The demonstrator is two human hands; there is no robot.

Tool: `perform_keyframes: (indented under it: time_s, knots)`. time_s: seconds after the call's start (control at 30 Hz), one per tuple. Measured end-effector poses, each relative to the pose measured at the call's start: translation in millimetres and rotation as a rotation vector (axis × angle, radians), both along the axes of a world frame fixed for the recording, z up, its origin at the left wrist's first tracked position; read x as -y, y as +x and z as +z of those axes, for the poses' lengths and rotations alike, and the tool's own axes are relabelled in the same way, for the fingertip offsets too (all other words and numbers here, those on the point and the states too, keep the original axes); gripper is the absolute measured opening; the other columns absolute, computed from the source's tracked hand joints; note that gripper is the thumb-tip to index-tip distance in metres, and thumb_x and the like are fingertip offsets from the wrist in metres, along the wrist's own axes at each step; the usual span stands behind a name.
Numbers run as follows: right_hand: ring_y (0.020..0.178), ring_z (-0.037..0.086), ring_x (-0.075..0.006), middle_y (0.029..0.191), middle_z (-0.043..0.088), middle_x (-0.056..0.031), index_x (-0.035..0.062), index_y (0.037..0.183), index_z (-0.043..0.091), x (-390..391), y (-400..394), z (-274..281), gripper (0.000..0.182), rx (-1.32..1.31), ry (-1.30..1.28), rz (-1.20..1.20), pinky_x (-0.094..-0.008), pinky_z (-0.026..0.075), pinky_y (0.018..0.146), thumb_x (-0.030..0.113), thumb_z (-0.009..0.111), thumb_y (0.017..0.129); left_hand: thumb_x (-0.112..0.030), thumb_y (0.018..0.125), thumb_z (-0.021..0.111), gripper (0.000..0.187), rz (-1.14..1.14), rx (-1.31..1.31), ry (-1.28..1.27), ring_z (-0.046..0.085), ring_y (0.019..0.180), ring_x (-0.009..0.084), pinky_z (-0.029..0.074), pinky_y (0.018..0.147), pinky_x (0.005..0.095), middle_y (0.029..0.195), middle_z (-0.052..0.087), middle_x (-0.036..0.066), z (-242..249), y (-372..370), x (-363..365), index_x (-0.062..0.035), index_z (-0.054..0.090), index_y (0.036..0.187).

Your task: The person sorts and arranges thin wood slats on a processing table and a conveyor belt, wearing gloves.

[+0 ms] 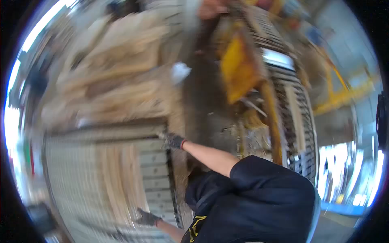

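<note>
Both hands wear dark grey work gloves, and the view is blurred by motion. My left hand (pixel 148 219) is beside the near ends of several long wooden boards (pixel 117 182), its thumb and fingers apart. The boards lie side by side on a slatted, light-coloured table (pixel 156 170). Farther up, my right hand (pixel 175 141), with a red band at the glove's cuff, reaches over the table's corner. Its fingers stretch outward, and nothing shows in them.
Stacked rough lumber (pixel 117 69) fills the area beyond the table. A dark floor aisle (pixel 206 93) runs between it and a roller conveyor (pixel 289 89) carrying a board. A yellow machine panel (pixel 239 67) stands beside the conveyor. Another person's arm (pixel 208 24) shows at the top.
</note>
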State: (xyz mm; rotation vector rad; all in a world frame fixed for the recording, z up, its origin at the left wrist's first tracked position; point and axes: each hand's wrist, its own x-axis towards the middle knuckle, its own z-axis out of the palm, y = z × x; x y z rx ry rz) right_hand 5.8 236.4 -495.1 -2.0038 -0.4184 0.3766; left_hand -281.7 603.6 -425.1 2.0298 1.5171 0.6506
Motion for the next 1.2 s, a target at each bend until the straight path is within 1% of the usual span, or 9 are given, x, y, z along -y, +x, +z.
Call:
perform_keyframes:
  time_s: [0.27, 0.33, 0.47, 0.53, 0.6, 0.73, 0.87, 0.97, 1.2]
  knots:
    - [0.126, 0.057, -0.0368, 0.135, 0.061, -0.0186, 0.0055, 0.135, 0.058, 389, -250, 99, 0.060, 0.190, -0.561, -1.050, -0.0423, 0.044, 0.108, 0.029, 0.072, 0.082, -0.040, 0.096, 0.068, 0.076, -0.836, -0.176, -0.001, 0.047, 0.135, 0.0388, 0.041, 0.111, 0.0472, 0.152, 0.043, 0.023, 83, 157, 173, -0.0057, 0.034, 0.155]
    - [0.124, 0.056, -0.0378, 0.131, 0.062, -0.0187, 0.0074, 0.132, 0.060, 465, -354, 148, 0.056, 0.130, -0.787, -1.308, -0.0446, 0.044, 0.107, 0.027, 0.072, 0.081, -0.031, 0.098, 0.064, 0.068, -1.249, 0.274, -0.252, 0.049, 0.133, 0.0388, 0.042, 0.111, 0.0458, 0.151, 0.045, 0.021, 45, 215, 214, -0.0104, 0.033, 0.156]
    - [0.126, 0.049, -0.0405, 0.132, 0.055, -0.0232, 0.0109, 0.137, 0.054, 567, -546, 134, 0.067, 0.108, -1.172, -1.685, -0.0495, 0.037, 0.110, 0.030, 0.077, 0.076, -0.006, 0.095, 0.058, 0.036, -1.924, 0.292, -0.017, 0.054, 0.130, 0.0313, 0.042, 0.112, 0.0405, 0.142, 0.056, 0.016, 122, 218, 470, -0.0084, 0.061, 0.130]
    - [0.118, 0.056, -0.0392, 0.123, 0.060, -0.0213, 0.0112, 0.135, 0.056, 582, -608, 140, 0.066, -0.041, -0.995, -1.722, -0.0476, 0.043, 0.105, 0.029, 0.079, 0.075, 0.001, 0.093, 0.060, 0.018, -2.274, 0.616, 0.336, 0.058, 0.125, 0.0255, 0.045, 0.109, 0.0376, 0.134, 0.063, 0.013, 134, 180, 604, -0.0052, 0.073, 0.104]
    - [0.117, 0.058, -0.0389, 0.125, 0.061, -0.0200, 0.0131, 0.136, 0.057, 596, -649, 126, 0.063, -0.175, -0.814, -1.704, -0.0468, 0.046, 0.102, 0.030, 0.077, 0.079, -0.015, 0.094, 0.068, 0.034, -2.315, 0.193, -0.305, 0.063, 0.119, 0.0257, 0.049, 0.103, 0.0353, 0.131, 0.065, 0.014, 159, 93, 734, -0.0040, 0.065, 0.126]
    - [0.119, 0.060, -0.0381, 0.134, 0.061, -0.0194, 0.0152, 0.137, 0.057, 585, -698, 160, 0.056, -0.144, -0.537, -1.820, -0.0473, 0.048, 0.100, 0.033, 0.072, 0.086, -0.026, 0.087, 0.074, 0.047, -2.815, 0.341, 0.019, 0.062, 0.119, 0.0350, 0.048, 0.103, 0.0419, 0.128, 0.065, 0.019, 89, -9, 902, -0.0058, 0.064, 0.128]
    - [0.087, 0.072, -0.0274, 0.116, 0.071, -0.0189, 0.0176, 0.139, 0.056, 544, -750, 166, 0.052, -0.032, -0.031, -1.989, -0.0406, 0.058, 0.079, 0.032, 0.071, 0.091, -0.018, 0.080, 0.071, 0.039, -2.941, 0.791, 0.593, 0.062, 0.112, 0.0346, 0.050, 0.097, 0.0457, 0.114, 0.068, 0.017, 64, -84, 985, -0.0098, 0.067, 0.118]
    - [0.079, 0.069, -0.0190, 0.105, 0.073, -0.0109, 0.0174, 0.141, 0.055, 475, -796, 150, 0.049, 0.038, 0.363, -2.068, -0.0329, 0.058, 0.067, 0.031, 0.065, 0.096, -0.009, 0.082, 0.062, 0.040, -3.192, 0.201, 0.958, 0.062, 0.113, 0.0359, 0.048, 0.099, 0.0476, 0.119, 0.067, 0.013, 69, -137, 1026, -0.0111, 0.066, 0.122]
    - [0.105, 0.064, -0.0182, 0.118, 0.067, -0.0091, 0.0050, 0.144, 0.052, 412, -772, 201, 0.085, 0.223, 0.842, -2.079, -0.0324, 0.055, 0.084, 0.040, 0.086, 0.075, -0.017, 0.081, 0.064, 0.026, -3.091, 0.333, 1.469, 0.068, 0.101, 0.0320, 0.048, 0.091, 0.0538, 0.104, 0.070, 0.011, 69, -192, 1055, -0.0159, 0.070, 0.106]
